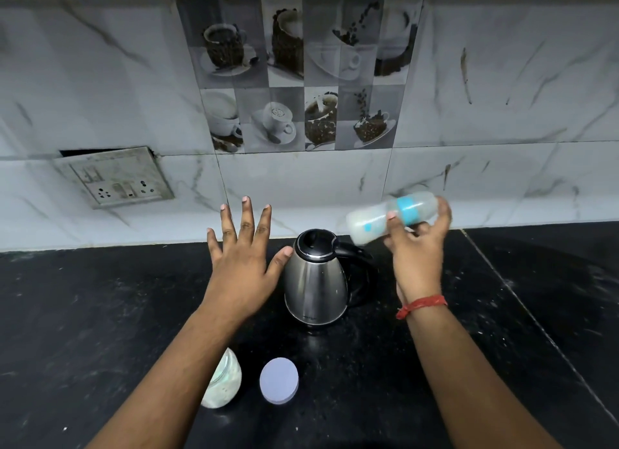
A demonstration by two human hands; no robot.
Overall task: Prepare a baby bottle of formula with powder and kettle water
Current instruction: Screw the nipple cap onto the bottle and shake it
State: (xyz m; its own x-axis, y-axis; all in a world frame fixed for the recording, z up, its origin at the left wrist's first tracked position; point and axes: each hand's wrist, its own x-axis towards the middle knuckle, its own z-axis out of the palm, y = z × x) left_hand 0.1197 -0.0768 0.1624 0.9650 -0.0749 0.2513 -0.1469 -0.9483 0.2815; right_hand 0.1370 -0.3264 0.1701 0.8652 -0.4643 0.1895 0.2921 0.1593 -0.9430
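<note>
My right hand (pixel 420 244) grips a baby bottle (pixel 371 219) with a blue collar, held almost sideways above the counter and blurred by motion; milky white liquid shows inside it. A steel kettle (pixel 315 281) with a black lid and handle stands on the black counter (pixel 100 314) between my hands. My left hand (pixel 243 257) hovers with fingers spread, its thumb tip close to the kettle's left shoulder. In front of the kettle, a glass jar of white powder (pixel 224 385) stands partly hidden under my left forearm, and its round pale lid (pixel 279 380) lies flat beside it.
A tiled wall (pixel 502 97) rises right behind the counter. A switch and socket plate (pixel 115 177) hangs loose on the wall at the left. White powder specks dust the counter on the right.
</note>
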